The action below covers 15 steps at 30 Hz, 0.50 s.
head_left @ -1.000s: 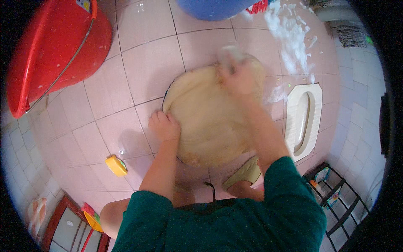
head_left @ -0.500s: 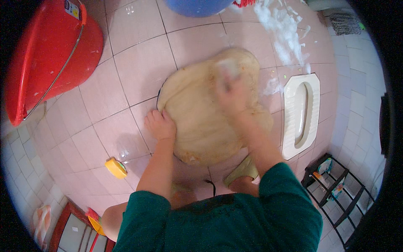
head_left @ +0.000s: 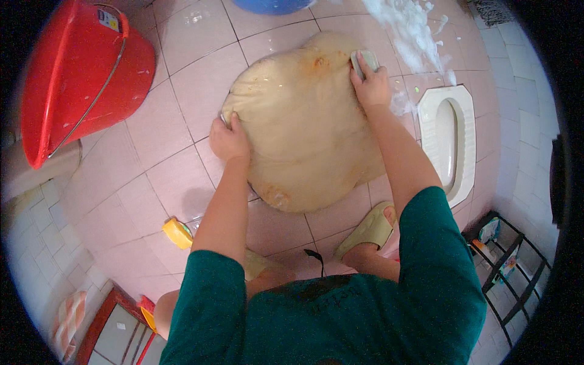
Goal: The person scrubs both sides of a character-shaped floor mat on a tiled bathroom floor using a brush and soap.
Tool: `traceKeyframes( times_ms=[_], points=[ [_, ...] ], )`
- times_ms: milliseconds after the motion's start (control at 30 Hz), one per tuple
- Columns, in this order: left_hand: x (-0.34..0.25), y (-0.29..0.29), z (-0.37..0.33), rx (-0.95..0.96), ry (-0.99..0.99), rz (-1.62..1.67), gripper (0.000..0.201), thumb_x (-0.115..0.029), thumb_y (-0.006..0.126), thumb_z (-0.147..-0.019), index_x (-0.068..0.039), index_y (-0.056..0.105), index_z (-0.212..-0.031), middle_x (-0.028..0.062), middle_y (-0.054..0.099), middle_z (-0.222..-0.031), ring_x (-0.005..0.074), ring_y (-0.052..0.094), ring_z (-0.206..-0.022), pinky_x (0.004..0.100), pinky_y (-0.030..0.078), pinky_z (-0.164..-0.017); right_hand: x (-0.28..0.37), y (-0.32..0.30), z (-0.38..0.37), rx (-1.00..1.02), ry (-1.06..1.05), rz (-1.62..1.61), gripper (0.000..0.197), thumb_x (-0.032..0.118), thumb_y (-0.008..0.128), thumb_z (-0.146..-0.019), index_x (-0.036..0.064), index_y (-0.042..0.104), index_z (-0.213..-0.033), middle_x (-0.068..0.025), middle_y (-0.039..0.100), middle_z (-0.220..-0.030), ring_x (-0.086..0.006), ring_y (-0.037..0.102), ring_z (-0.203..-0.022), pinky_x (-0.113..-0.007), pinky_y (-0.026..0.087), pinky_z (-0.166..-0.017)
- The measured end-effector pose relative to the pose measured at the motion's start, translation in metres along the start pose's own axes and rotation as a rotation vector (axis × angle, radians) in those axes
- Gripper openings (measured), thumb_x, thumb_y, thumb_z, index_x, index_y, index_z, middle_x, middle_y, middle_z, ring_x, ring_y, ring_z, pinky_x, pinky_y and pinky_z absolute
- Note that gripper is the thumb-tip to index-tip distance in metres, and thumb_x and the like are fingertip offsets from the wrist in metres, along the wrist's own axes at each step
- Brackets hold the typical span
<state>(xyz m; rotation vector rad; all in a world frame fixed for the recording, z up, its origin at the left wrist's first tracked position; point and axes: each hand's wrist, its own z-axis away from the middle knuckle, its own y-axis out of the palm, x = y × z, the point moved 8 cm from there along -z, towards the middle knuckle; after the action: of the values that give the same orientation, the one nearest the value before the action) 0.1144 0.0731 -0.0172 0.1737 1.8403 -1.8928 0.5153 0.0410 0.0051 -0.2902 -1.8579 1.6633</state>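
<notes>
A wet beige mat with a rounded, lobed outline lies on the tiled floor in front of me. Orange-brown stains mark its far part and its near edge. At the mat's left edge, my left hand is closed on the rim, thumb on top and fingers wrapped round the side. My right hand is at the far right edge, gripping a pale grey-green scrubbing brush. The brush touches the mat's border; its underside is hidden.
A red bucket with a wire handle stands at left, a blue tub at the far edge. White foam lies far right, near a squat toilet. A yellow object and a black rack are nearer me.
My right hand has moved right with the brush, from the mat's upper middle to its right edge. The mat's far side has shifted and spread; my left hand keeps its hold.
</notes>
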Motion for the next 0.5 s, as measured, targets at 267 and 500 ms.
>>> traceKeyframes(
  times_ms=[267, 500],
  points=[
    [0.072, 0.026, 0.062, 0.338, -0.464, 0.699, 0.054, -0.043, 0.067, -0.088, 0.006, 0.066, -0.111, 0.0262, 0.069, -0.102, 0.036, 0.067, -0.093, 0.0401, 0.051, -0.08, 0.155, 0.024, 0.179, 0.237, -0.491, -0.22, 0.062, 0.04, 0.068, -0.077, 0.0258, 0.057, -0.136, -0.0314, 0.052, -0.128, -0.0434, 0.05, -0.119, -0.054, 0.039, -0.103],
    [0.081, 0.02, 0.051, 0.208, -0.223, 0.436, 0.054, -0.044, 0.063, -0.091, 0.01, 0.068, -0.094, 0.0284, 0.068, -0.089, 0.0349, 0.068, -0.084, 0.0405, 0.051, -0.074, -0.015, -0.015, 0.124, 0.237, -0.327, 0.116, 0.054, 0.037, 0.064, -0.084, 0.0285, 0.055, -0.136, -0.0235, 0.057, -0.102, -0.0363, 0.06, -0.086, -0.047, 0.051, -0.074]
  ],
)
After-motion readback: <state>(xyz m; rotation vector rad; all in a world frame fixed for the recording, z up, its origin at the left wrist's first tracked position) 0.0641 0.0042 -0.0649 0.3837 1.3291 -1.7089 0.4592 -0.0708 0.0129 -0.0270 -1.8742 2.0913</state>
